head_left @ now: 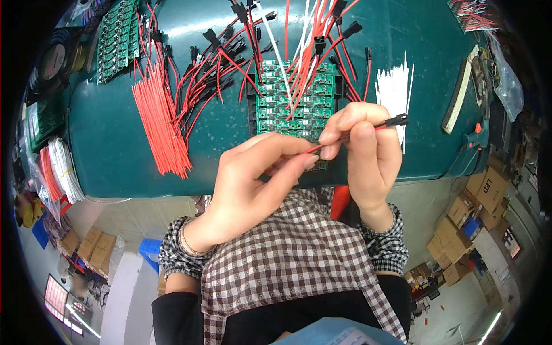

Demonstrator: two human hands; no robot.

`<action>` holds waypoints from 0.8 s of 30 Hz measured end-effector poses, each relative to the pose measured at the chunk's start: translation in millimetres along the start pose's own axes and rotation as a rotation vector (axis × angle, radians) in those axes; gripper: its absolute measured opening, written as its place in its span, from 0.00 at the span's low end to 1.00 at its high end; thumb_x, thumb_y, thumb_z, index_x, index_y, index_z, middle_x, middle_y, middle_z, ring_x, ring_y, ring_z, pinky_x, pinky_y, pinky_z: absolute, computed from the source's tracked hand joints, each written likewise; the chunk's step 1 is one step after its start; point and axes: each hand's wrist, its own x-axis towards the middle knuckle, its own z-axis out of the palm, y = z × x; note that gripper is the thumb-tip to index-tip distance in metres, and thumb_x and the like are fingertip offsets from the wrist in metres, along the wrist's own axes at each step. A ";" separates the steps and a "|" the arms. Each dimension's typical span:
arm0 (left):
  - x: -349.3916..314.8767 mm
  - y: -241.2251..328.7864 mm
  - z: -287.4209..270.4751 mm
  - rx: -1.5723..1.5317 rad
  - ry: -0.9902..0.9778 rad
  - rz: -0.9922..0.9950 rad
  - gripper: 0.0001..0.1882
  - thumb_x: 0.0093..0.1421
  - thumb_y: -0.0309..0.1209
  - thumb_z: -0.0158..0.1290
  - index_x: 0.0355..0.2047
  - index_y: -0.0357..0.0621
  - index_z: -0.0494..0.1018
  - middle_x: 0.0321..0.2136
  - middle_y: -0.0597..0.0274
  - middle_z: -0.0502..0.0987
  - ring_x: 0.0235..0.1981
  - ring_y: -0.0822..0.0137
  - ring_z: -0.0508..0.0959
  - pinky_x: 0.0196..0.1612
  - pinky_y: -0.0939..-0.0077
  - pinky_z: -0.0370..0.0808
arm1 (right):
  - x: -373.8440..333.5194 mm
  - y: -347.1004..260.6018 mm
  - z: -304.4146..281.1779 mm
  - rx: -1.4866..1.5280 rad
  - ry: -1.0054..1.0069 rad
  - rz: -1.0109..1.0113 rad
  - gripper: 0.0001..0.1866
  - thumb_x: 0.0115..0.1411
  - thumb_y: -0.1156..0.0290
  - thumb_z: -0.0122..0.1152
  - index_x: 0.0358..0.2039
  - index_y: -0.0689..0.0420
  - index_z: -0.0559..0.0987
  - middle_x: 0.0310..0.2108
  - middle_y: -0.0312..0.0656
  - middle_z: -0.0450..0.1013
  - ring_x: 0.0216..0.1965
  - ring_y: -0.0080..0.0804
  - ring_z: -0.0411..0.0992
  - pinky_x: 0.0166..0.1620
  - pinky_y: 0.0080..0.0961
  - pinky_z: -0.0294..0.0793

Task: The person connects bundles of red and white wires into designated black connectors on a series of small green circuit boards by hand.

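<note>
Between my hands stretches a red-and-black wire lead with a black plug connector at its right end. My left hand pinches the lead's left end between thumb and fingertips. Fingers closed, my right hand grips the same lead nearer the connector, which sticks out past the fingers to the right. Just beyond both hands lies a panel of green circuit boards, its near part partly hidden by them. Red, white and black wires rise from the panel toward the far edge.
Left of the panel lie a bundle of red wires and a pile of connector leads. White wires lie to the right. Farther right is an orange-and-teal tool. Another board panel stands at the far left of the green table.
</note>
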 end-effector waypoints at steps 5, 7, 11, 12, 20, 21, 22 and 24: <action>-1.5 1.2 -5.5 -0.196 -0.040 -0.146 0.05 0.61 0.23 0.56 0.37 0.34 0.76 0.26 0.60 0.80 0.22 0.79 0.76 0.24 0.88 0.71 | 0.3 -4.7 -11.4 -0.098 -0.100 0.058 0.13 0.59 0.82 0.62 0.45 0.65 0.76 0.37 0.40 0.73 0.32 0.20 0.73 0.35 0.16 0.75; 1.1 5.6 -12.7 -0.455 -0.210 -0.335 0.05 0.63 0.24 0.55 0.37 0.35 0.76 0.26 0.62 0.80 0.23 0.81 0.76 0.23 0.88 0.71 | -1.5 -6.4 -22.4 0.015 -0.144 0.148 0.11 0.59 0.82 0.62 0.43 0.65 0.77 0.38 0.41 0.73 0.33 0.20 0.73 0.34 0.16 0.75; 4.6 7.6 -15.3 -0.502 -0.259 -0.405 0.05 0.64 0.26 0.54 0.36 0.37 0.76 0.25 0.63 0.80 0.21 0.81 0.76 0.23 0.89 0.69 | -2.7 -5.7 -22.4 0.270 -0.173 0.286 0.07 0.59 0.83 0.61 0.39 0.66 0.79 0.39 0.43 0.74 0.31 0.21 0.74 0.32 0.14 0.75; 5.3 7.8 -14.9 -0.532 -0.253 -0.416 0.05 0.63 0.26 0.54 0.35 0.35 0.76 0.24 0.62 0.80 0.20 0.80 0.76 0.21 0.89 0.69 | -2.8 -4.9 -20.6 0.325 -0.170 0.297 0.07 0.59 0.83 0.61 0.39 0.66 0.79 0.39 0.43 0.74 0.30 0.21 0.74 0.32 0.14 0.75; 7.5 6.6 -6.0 -0.502 -0.043 -0.317 0.07 0.65 0.27 0.50 0.36 0.34 0.74 0.22 0.57 0.79 0.18 0.75 0.77 0.19 0.87 0.70 | 0.1 -6.7 -16.3 0.003 -0.103 0.188 0.06 0.60 0.82 0.60 0.39 0.65 0.80 0.37 0.42 0.75 0.29 0.21 0.74 0.31 0.15 0.75; 8.3 4.8 -8.2 -0.524 -0.086 -0.324 0.08 0.66 0.27 0.49 0.36 0.34 0.74 0.23 0.57 0.79 0.18 0.75 0.77 0.18 0.87 0.70 | 0.0 -6.5 -16.2 -0.004 -0.106 0.190 0.06 0.60 0.82 0.60 0.38 0.65 0.80 0.36 0.42 0.75 0.29 0.21 0.74 0.31 0.14 0.75; 8.9 3.4 -10.6 -0.546 -0.126 -0.331 0.09 0.66 0.28 0.49 0.36 0.34 0.74 0.23 0.57 0.79 0.18 0.75 0.77 0.18 0.87 0.70 | 0.5 -6.6 -16.3 -0.002 -0.108 0.190 0.06 0.60 0.82 0.60 0.38 0.65 0.80 0.36 0.42 0.75 0.29 0.21 0.74 0.31 0.14 0.75; 9.7 2.9 -13.8 -0.564 -0.149 -0.357 0.09 0.66 0.28 0.48 0.35 0.34 0.74 0.23 0.57 0.79 0.18 0.74 0.77 0.18 0.87 0.70 | 1.8 -8.4 -17.1 -0.066 -0.141 0.161 0.07 0.59 0.82 0.61 0.38 0.66 0.80 0.35 0.43 0.75 0.28 0.22 0.74 0.32 0.15 0.75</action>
